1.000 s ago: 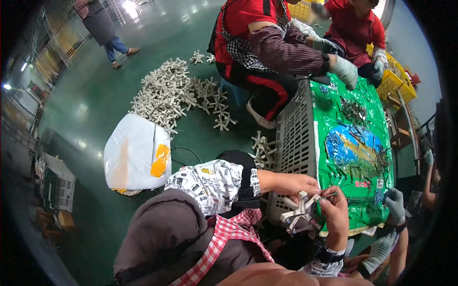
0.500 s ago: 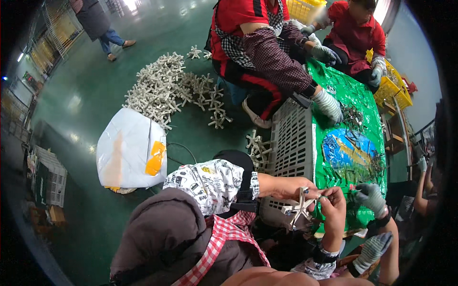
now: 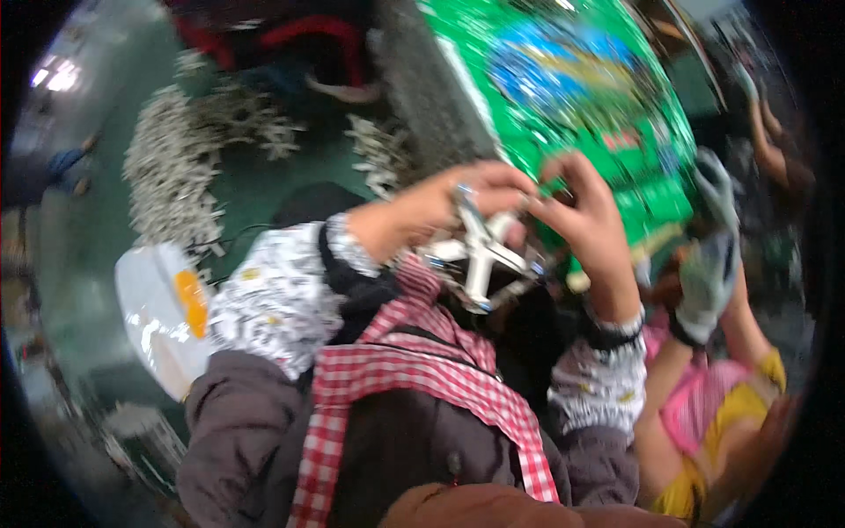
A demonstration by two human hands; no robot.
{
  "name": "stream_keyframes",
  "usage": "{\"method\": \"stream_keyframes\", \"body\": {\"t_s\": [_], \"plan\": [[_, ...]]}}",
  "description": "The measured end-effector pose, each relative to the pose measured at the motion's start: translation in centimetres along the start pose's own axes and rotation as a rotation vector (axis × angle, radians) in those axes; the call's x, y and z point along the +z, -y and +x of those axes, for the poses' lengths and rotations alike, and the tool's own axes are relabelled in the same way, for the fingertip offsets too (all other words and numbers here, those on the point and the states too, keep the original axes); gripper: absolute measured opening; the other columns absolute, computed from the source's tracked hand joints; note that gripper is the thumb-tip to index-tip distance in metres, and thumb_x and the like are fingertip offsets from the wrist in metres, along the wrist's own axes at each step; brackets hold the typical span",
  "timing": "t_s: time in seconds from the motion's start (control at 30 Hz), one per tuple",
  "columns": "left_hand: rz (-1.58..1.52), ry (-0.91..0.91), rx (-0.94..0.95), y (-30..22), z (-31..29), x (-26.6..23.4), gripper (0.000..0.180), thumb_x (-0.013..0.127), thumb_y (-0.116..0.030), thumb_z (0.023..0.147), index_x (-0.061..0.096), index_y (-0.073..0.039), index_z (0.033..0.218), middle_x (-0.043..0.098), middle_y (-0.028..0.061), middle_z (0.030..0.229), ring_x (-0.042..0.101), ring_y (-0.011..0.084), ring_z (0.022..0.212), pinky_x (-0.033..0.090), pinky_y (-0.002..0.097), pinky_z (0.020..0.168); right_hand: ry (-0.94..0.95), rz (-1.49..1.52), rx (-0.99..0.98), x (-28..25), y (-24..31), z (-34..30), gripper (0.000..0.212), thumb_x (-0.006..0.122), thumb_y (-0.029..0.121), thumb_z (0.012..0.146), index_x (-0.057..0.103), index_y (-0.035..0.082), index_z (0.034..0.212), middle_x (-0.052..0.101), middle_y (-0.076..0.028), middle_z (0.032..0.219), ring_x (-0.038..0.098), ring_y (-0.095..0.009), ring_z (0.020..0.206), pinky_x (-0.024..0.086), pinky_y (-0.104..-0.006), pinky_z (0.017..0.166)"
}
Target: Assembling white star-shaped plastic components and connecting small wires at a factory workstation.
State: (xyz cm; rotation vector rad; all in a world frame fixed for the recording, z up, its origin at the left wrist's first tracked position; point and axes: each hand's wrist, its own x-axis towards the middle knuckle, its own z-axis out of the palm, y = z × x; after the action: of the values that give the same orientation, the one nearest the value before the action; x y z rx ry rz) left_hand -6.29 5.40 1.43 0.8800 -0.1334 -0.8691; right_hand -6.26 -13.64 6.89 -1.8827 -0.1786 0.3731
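Looks nearly complete on the off-white, five-armed, star-shaped piece (image 3: 480, 253): glinting at four tips, seemingly fitted there, with the upper-right arm perhaps left. Held between the red-and-white checked cloth apron (image 3: 352, 370) and the glossy green plastic sheet (image 3: 647, 198), gripped in the bare, curled left hand (image 3: 433, 207). Half-curled near the fifth tip with the bare right hand (image 3: 590, 220); cannot tell whether pinching anything.

The green sheet (image 3: 647, 201) looks glossy plastic — the star-shaped piece (image 3: 481, 250) smooth, the checked apron (image 3: 414, 363) matt cloth.
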Motion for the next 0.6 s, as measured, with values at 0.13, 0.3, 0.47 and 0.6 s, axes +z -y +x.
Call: {"method": "stream_keyframes", "body": {"t_s": [0.13,0.3,0.47,0.6], "plan": [[-0.136,0.019,-0.009,0.3,0.5,-0.3,0.025,0.055,-0.020,0.090,0.052,-0.007,0.110,0.064,0.0056,0.079,0.062,0.0104,0.067,0.051,0.0206,0.054,-0.023,0.087,0.020,-0.6,-0.8,-0.4,0.025,0.067,0.017,0.076,0.055,0.003,0.093,0.050,0.001,0.081,0.047,-0.005,0.067,0.039,-0.0216,0.056],[-0.168,0.065,0.017,1.3,1.6,-1.2,0.025,0.055,-0.019,0.090,0.051,-0.007,0.111,0.064,0.0061,0.077,0.062,0.0103,0.066,0.050,0.0198,0.053,-0.208,-0.106,-0.266,-2.3,-1.4,-1.1,0.012,0.059,0.009,0.081,0.062,0.002,0.091,0.051,-0.005,0.083,0.050,-0.013,0.075,0.040,-0.0258,0.065],[-0.134,0.033,0.004,1.5,1.2,-1.2,0.025,0.053,-0.022,0.091,0.052,-0.007,0.110,0.062,0.0058,0.073,0.058,0.0119,0.062,0.047,0.0210,0.051,-0.435,-0.468,-0.518,-1.8,0.5,-2.5,0.009,0.060,0.006,0.080,0.066,0.004,0.086,0.050,-0.007,0.075,0.049,-0.019,0.071,0.040,-0.0287,0.065],[-0.143,0.029,0.018,1.4,1.3,-1.4,0.025,0.054,-0.022,0.090,0.052,-0.007,0.110,0.062,0.0055,0.074,0.058,0.0112,0.062,0.046,0.0206,0.051,-0.382,-0.374,-0.575,-1.6,1.0,-3.0,0.008,0.063,0.004,0.076,0.065,0.003,0.083,0.055,-0.006,0.068,0.052,-0.020,0.062,0.041,-0.0291,0.058]]}}
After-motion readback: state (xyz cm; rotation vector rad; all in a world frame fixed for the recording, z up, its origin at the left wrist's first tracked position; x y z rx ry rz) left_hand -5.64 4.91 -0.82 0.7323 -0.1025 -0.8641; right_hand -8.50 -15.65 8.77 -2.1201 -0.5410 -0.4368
